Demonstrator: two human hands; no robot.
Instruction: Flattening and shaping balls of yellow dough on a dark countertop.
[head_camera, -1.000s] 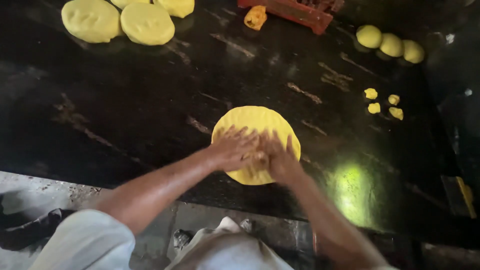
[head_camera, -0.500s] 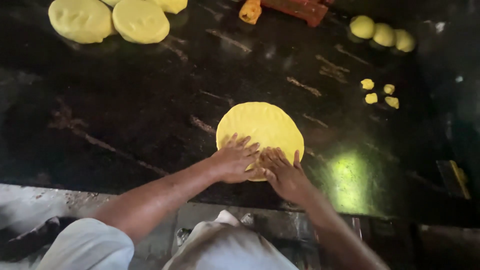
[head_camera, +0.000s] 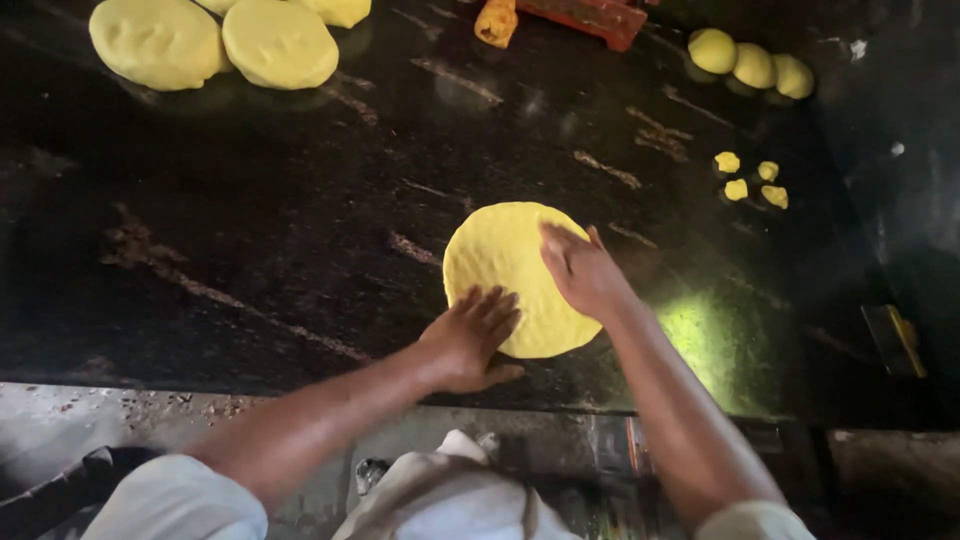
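A thin round disc of yellow dough (head_camera: 505, 262) lies flat on the dark stone counter (head_camera: 250, 230), near its front edge. My left hand (head_camera: 470, 338) rests palm down on the disc's near left edge, fingers spread. My right hand (head_camera: 580, 270) presses flat on the disc's right side, fingers pointing up and left. Neither hand grips anything; both lie flat on the dough.
Three flattened dough rounds (head_camera: 215, 40) lie at the far left. Three dough balls (head_camera: 752, 62) sit at the far right, with several small dough bits (head_camera: 750, 180) below them. A red object (head_camera: 590, 15) lies at the top edge. A small tool (head_camera: 893, 338) lies at right.
My hands were together at the disc's near edge. Now the right hand has slid up onto the right side and the left sits lower left. The disc looks slightly turned and wider.
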